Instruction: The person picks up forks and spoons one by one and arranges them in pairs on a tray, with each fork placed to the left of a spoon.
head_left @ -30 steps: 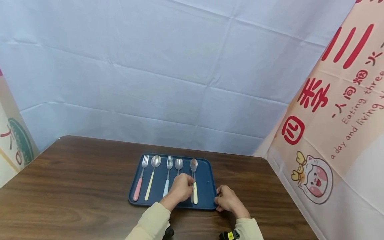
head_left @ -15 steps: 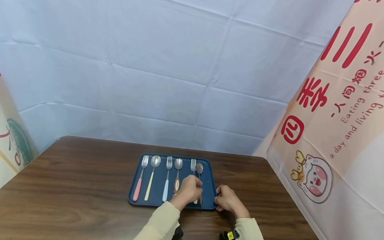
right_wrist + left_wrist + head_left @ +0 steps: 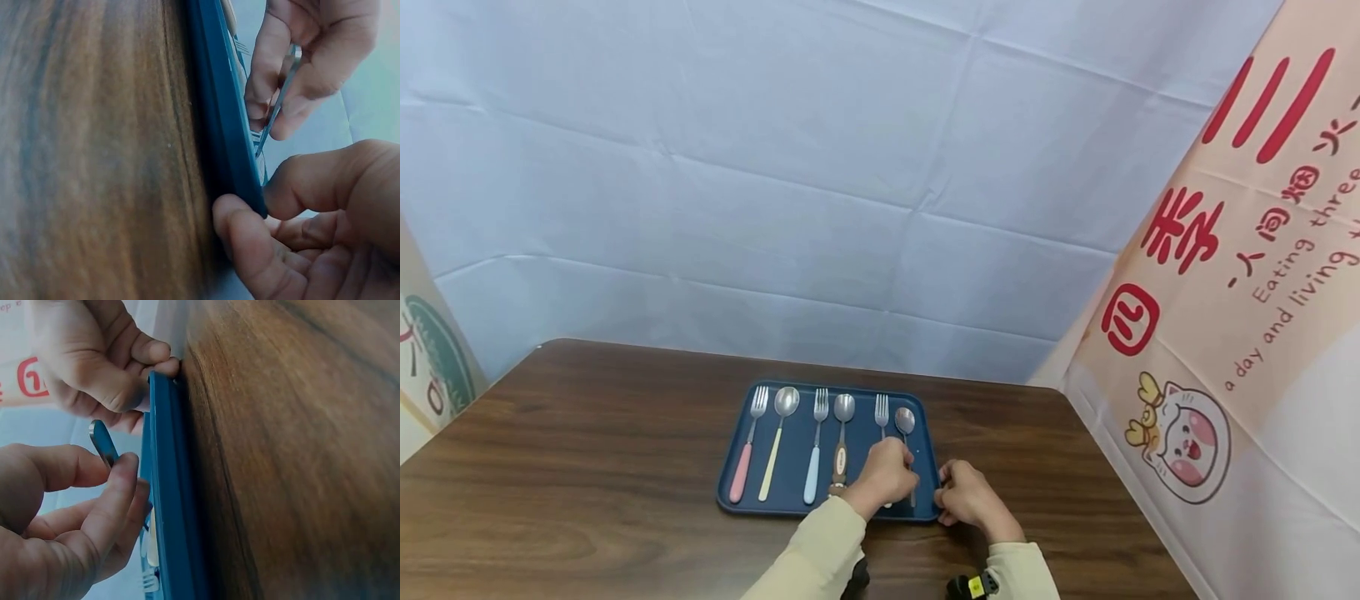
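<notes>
In the head view, my left hand (image 3: 886, 475) is over the right part of a dark blue tray (image 3: 726, 479). Its thumb and fingers pinch the metal handle of a spoon (image 3: 905, 421), whose handle end (image 3: 103, 442) sticks up from the fingertips in the left wrist view. A fork (image 3: 882, 410) lies just left of that spoon, its handle mostly hidden by the hand. My right hand (image 3: 972, 498) grips the tray's near right corner, thumb on one side and fingers on the other, as the right wrist view shows.
Left of my left hand, the tray bears a pink-handled fork (image 3: 741, 473), a yellow-handled spoon (image 3: 771, 462), a blue-handled fork (image 3: 812, 475) and a brown-handled spoon (image 3: 840, 458). Beneath is a brown wooden table (image 3: 587, 467). Pale cloth (image 3: 775, 208) hangs behind it.
The left hand has shifted right across the tray with the spoon, which has come off the fork and now lies to its right. The right hand stays at the corner.
</notes>
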`<state>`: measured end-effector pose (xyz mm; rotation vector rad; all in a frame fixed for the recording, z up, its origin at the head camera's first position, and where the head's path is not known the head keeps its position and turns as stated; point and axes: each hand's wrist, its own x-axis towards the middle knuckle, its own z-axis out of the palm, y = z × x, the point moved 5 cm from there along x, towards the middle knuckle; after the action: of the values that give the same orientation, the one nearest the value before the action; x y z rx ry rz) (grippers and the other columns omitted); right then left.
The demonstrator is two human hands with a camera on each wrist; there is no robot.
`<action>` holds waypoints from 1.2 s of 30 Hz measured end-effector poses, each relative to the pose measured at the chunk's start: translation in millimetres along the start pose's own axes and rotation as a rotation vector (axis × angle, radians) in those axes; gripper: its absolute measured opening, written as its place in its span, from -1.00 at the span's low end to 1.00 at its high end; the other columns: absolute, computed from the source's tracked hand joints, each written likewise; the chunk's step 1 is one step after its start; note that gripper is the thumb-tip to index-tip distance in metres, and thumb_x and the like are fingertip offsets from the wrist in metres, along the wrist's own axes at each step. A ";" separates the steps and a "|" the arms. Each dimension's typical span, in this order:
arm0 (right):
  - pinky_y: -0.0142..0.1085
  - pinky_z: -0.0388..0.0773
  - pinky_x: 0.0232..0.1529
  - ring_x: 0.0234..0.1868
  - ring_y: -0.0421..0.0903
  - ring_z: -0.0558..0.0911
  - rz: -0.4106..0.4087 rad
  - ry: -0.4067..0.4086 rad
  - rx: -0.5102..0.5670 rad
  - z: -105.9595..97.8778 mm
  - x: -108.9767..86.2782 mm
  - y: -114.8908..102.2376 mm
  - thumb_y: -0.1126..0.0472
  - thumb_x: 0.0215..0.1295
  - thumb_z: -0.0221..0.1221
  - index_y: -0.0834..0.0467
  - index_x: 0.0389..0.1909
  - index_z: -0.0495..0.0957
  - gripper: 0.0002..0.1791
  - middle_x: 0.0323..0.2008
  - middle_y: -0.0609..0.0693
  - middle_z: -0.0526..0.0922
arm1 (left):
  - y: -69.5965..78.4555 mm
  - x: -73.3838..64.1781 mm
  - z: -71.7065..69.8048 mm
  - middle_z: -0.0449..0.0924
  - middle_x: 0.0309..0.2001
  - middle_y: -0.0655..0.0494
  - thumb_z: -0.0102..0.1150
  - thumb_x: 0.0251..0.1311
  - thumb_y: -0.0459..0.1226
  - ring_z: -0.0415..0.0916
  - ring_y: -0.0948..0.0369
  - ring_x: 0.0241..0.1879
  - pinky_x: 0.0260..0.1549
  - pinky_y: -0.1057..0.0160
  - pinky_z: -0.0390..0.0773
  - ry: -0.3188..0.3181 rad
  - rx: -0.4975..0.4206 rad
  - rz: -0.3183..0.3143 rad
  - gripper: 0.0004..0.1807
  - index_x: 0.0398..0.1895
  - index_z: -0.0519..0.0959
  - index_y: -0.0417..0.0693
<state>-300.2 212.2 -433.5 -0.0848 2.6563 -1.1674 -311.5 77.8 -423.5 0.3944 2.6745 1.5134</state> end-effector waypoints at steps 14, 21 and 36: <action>-0.24 0.53 -0.62 -0.70 -0.09 0.55 -0.005 0.000 -0.007 1.0 0.2 0.6 0.57 0.03 0.02 0.41 -0.29 0.36 -0.82 -0.65 0.11 0.47 | 7.5 5.4 12.0 0.42 -0.57 -0.01 0.27 -0.12 -0.53 0.42 0.16 -0.60 -0.66 0.27 0.44 0.054 0.269 -0.016 -0.87 -0.53 0.49 -0.27; -0.23 0.54 -0.60 -0.69 -0.07 0.55 0.002 -0.013 -0.005 0.9 1.0 1.3 0.56 0.06 0.03 0.40 -0.30 0.37 -0.84 -0.64 0.12 0.45 | 12.6 8.1 17.4 0.50 -0.57 -0.06 0.27 -0.09 -0.52 0.50 0.11 -0.54 -0.62 0.26 0.48 0.079 0.391 0.050 -0.92 -0.57 0.56 -0.27; -0.24 0.54 -0.61 -0.68 -0.08 0.55 -0.016 0.006 -0.002 -0.7 -1.0 2.2 0.57 0.04 0.03 0.39 -0.33 0.36 -0.85 -0.64 0.11 0.45 | 16.8 13.8 26.8 0.52 -0.48 -0.09 0.27 0.01 -0.46 0.56 0.07 -0.41 -0.46 0.20 0.54 0.041 0.542 0.079 -0.97 -0.47 0.60 -0.26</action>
<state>-299.2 214.3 -434.5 -0.1026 2.6668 -1.1716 -317.2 111.9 -422.0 0.4932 3.1053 0.7862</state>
